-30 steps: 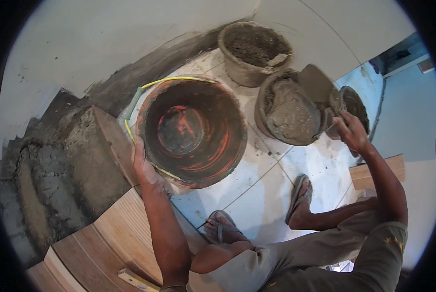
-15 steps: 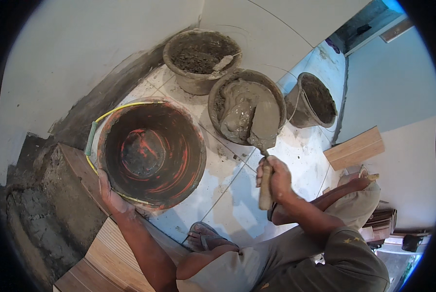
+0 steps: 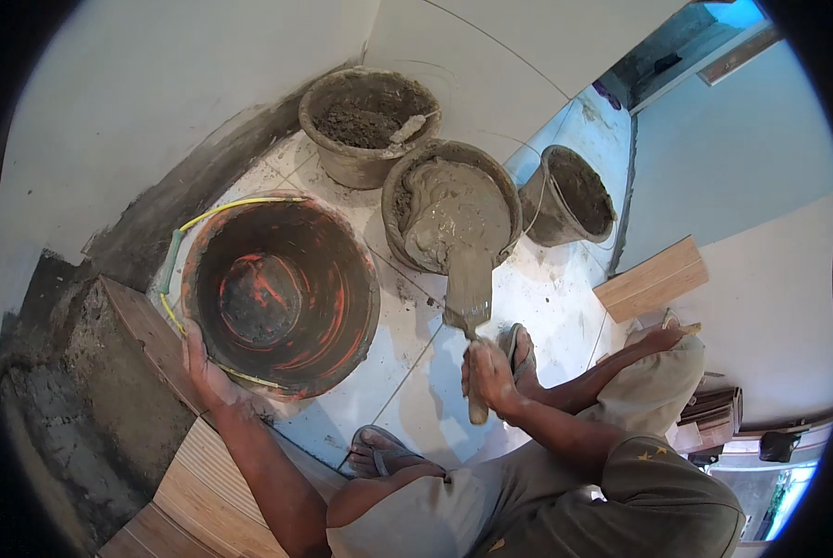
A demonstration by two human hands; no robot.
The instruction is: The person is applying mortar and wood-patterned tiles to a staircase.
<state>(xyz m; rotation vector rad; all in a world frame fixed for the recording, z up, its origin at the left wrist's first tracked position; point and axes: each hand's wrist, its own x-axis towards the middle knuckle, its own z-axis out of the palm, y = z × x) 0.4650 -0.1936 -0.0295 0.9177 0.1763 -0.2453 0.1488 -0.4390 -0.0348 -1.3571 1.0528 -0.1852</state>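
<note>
Trowel (image 3: 468,293), mortar-caked, was gripped in right hand (image 3: 487,374); left hand (image 3: 204,370) clasped the orange bucket (image 3: 281,290) rim, frame ctr-left; 4 buckets total.

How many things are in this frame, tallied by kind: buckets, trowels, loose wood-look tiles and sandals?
Buckets: 4, the orange-streaked empty one, the one with dry mix, the one with wet mortar, the dark one at the far right
Trowels: 1, in the right hand
Loose wood-look tiles: 1
Sandals: 2
Total: 8
</note>
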